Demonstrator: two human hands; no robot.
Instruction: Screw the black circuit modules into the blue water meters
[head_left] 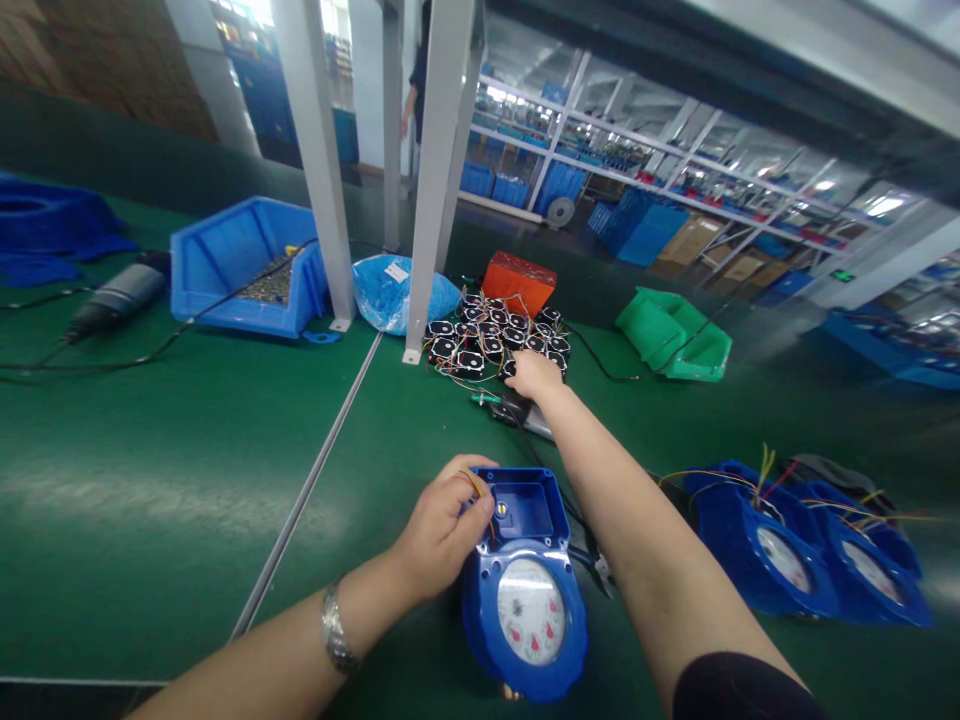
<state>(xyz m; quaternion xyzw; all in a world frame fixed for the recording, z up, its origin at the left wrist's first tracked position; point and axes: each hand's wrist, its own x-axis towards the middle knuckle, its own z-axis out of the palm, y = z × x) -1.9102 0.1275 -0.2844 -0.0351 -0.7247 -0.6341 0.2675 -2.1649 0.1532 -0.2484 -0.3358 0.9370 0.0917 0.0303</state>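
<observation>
Head view: the blue meter (480, 630), the piece being worked on, sits on the green counter (397, 450) with its dial facing up and its square compartment (536, 510) uncovered. The left hand (442, 530) grips the compartment's left wall between thumb and fingers, with thin yellowish wires (474, 483) at the fingertips. The right hand (538, 375) stretches beyond the meter to a cluster of black modules (470, 362), fingers bent down at its near edge; whether they have closed on a module cannot be told.

The work on this meter looks to be at an early stage. The wires are at the compartment, but inside it only a small brass-coloured fitting (502, 510) shows, with no module and no cover. Fitting a module, joining its wires and closing the top seem to be left, judging by the parts about. Well to the right of the meter stand two wired meters (814, 575), loose wires rising from their open tops; something dark sits in the nearer one, perhaps a module, so they seem further along but unfinished. A power screwdriver (516, 409) lies just beyond the meter, out of either hand's grip, and a bin of small fasteners (244, 312) stands farther off to its left, so fastening is probably to be done.
</observation>
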